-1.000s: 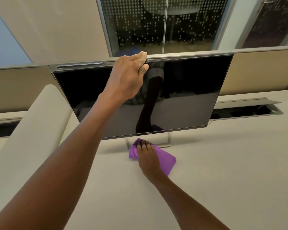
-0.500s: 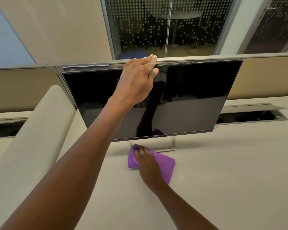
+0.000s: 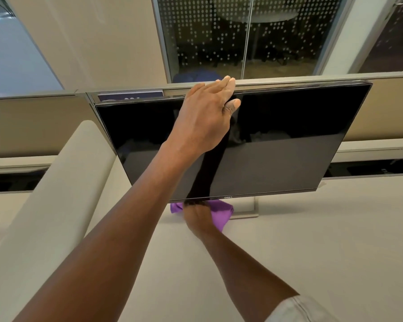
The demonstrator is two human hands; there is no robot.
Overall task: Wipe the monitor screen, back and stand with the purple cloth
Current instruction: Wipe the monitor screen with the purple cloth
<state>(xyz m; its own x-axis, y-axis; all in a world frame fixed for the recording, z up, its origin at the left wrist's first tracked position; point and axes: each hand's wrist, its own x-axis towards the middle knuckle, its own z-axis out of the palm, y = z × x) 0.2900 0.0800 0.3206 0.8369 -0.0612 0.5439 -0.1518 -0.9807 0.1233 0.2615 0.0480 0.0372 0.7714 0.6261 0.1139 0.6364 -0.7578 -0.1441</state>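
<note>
A black monitor (image 3: 277, 147) with a dark screen stands on a silver stand (image 3: 247, 211) on the pale desk (image 3: 323, 240), leaning forward. My left hand (image 3: 205, 117) grips its top edge, fingers over the back and thumb on the front bezel. Under the monitor's lower edge, my right hand (image 3: 197, 217) holds the bunched purple cloth (image 3: 221, 213) down on the stand's base. The screen's bottom edge hides that hand's fingers. The monitor's back is out of sight.
A cream rounded divider (image 3: 44, 194) runs along the left of the desk. An open cable trough (image 3: 370, 167) lies behind the monitor on the right. A low beige partition (image 3: 391, 108) and glass walls stand beyond.
My right hand has pushed the cloth further in under the monitor, so the fingers are now hidden. The left hand keeps its grip on the top edge.
</note>
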